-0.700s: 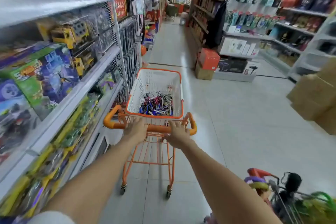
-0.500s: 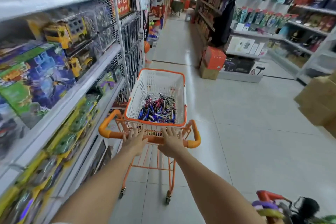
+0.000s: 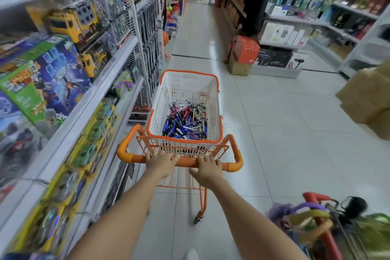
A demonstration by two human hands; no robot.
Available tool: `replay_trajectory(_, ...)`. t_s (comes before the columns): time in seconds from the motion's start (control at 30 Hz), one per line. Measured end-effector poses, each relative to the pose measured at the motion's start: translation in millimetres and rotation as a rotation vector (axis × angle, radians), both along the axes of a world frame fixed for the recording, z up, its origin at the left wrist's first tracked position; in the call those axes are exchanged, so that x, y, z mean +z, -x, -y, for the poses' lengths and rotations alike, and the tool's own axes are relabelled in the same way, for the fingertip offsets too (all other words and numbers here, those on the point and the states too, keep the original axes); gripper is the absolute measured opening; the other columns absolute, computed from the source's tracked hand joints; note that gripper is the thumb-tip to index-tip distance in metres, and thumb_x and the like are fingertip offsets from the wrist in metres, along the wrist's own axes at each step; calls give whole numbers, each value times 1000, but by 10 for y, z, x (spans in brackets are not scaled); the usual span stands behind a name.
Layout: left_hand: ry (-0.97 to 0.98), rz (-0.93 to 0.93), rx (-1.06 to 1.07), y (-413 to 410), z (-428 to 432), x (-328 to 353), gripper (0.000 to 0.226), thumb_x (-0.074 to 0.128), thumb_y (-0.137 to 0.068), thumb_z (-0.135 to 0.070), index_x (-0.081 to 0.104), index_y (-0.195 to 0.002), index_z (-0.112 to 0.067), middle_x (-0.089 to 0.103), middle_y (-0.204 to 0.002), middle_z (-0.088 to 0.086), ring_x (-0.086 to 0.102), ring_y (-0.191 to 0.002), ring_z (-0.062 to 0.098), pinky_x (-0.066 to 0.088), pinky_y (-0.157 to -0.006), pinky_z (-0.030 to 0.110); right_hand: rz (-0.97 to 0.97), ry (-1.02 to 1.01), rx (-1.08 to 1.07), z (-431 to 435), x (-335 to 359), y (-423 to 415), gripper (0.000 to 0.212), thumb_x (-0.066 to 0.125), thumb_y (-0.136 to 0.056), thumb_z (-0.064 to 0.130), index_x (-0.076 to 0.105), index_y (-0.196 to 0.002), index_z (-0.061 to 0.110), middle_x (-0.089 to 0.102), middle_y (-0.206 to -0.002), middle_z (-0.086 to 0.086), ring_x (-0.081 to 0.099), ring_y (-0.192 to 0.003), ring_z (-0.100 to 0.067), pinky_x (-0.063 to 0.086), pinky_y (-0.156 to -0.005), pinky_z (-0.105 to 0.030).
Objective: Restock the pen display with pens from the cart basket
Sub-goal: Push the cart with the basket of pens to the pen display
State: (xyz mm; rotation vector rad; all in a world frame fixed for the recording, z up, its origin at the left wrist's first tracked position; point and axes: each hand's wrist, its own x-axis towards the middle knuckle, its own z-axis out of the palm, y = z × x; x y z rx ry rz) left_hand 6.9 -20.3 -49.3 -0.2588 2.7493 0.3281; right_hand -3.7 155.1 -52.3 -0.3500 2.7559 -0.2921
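Pens [image 3: 185,121], a loose heap of blue, black, red and white ones, are lying in the bottom of a white perforated plastic basket with an orange rim [image 3: 185,86]. The basket is sitting on top of a small orange wire-frame shopping cart [image 3: 233,145], which is standing on the pale tiled floor [image 3: 285,133] in the middle of the head view, pointing toward 12 o'clock down the aisle.

Both hands are resting on the cart's orange handle bar [image 3: 186,162] at the basket's 6 o'clock edge. The left hand [image 3: 161,161] is lying over the bar with its fingers fairly straight and close together, reaching toward the basket. The right hand [image 3: 207,170] is pressing on the bar just beside it, at its 3 o'clock side, fingers slightly spread and thumb sticking out to 9 o'clock. Neither hand is wrapping the bar or holding a pen.

White metal shelves of boxed toys [image 3: 63,116] are running along the cart's 9 o'clock side, with a yellow toy truck [image 3: 69,23] on the upper level. Brown cardboard boxes [image 3: 363,99] are standing at 3 o'clock, well apart from the cart. An orange-red carton [image 3: 245,49] is sitting at 1 o'clock. A second, blurred cart with a red handle [image 3: 316,198] is showing at 5 o'clock.
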Motion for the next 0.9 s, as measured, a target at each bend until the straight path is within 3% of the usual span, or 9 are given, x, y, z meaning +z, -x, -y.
replay_trajectory(0.23, 96, 49, -127, -679, 88, -11, 69, 13, -101, -61, 67, -97, -19, 69, -109, 5, 59, -113, 26, 29, -110, 49, 88, -20, -65, 56, 76, -761, 50, 18, -105, 50, 56, -118, 20, 61, -121, -7, 48, -127, -29, 21, -116, -57)
replay_trajectory(0.33, 107, 36, -143, -967, -20, -44, 67, 14, -101, -60, 60, -76, -19, 69, -94, 5, 63, -94, 24, 43, -99, 43, 129, -122, -7, -56, 54, -981, 43, 23, -107, 43, 53, -132, 27, 64, -109, -5, 56, -119, -29, 23, -113, -60)
replay_trajectory(0.4, 109, 45, -143, -1174, -105, -89, 65, 16, -101, -59, 61, -75, -18, 66, -89, 3, 63, -90, 24, 45, -92, 39, 152, -173, 21, -156, 37, -1135, 39, 26, -108, 39, 48, -138, 32, 63, -99, -4, 59, -113, -30, 25, -112, -61)
replay_trajectory(0.47, 117, 36, -129, -1361, -209, -105, 64, 18, -101, -57, 65, -84, -17, 65, -92, 4, 63, -93, 25, 45, -87, 38, 148, -183, 48, -234, 83, -1334, 30, 26, -109, 35, 53, -116, 44, 64, -99, -5, 60, -111, -31, 24, -114, -62)
replay_trajectory(0.53, 115, 37, -114, -1545, -334, -63, 61, 21, -102, -53, 67, -95, -15, 67, -99, 6, 62, -96, 26, 45, -83, 37, 146, -151, 43, -322, 135, -1515, 25, 24, -109, 38, 44, -96, 44, 67, -101, -6, 60, -110, -30, 24, -114, -62)
replay_trajectory(0.6, 109, 66, -97, -1766, -445, -55, 60, 22, -101, -53, 68, -97, -14, 68, -100, 7, 62, -93, 25, 46, -81, 37, 150, -158, 50, -442, 118, -1698, 33, 24, -108, 39, 55, -112, 31, 65, -98, -6, 60, -107, -28, 27, -113, -60)
replay_trajectory(0.7, 89, 119, -103, -2051, -575, -46, 66, 18, -101, -55, 69, -95, -15, 68, -102, 7, 60, -93, 25, 45, -84, 39, 141, -263, 154, -609, 192, -1981, 45, 33, -106, 22, 28, -151, 28, 51, -90, -4, 59, -106, -31, 33, -106, -59)
replay_trajectory(0.8, 56, 160, -152, -2362, -728, -45, 58, 21, -102, -49, 69, -93, -18, 70, -103, 6, 62, -97, 25, 47, -93, 40, 126, -308, 213, -741, 235, -2330, 55, 42, -102, 14, 24, -153, 27, 51, -101, -7, 57, -110, -31, 35, -107, -61)
replay_trajectory(0.9, -15, 232, -206, -2624, -839, -104, 44, 29, -99, -37, 61, -71, -26, 71, -90, -1, 63, -89, 21, 46, -96, 44, 121, -332, 184, -852, 247, -2643, 31, 47, -101, 13, 47, -131, 18, 48, -95, -5, 57, -112, -30, 34, -108, -63)
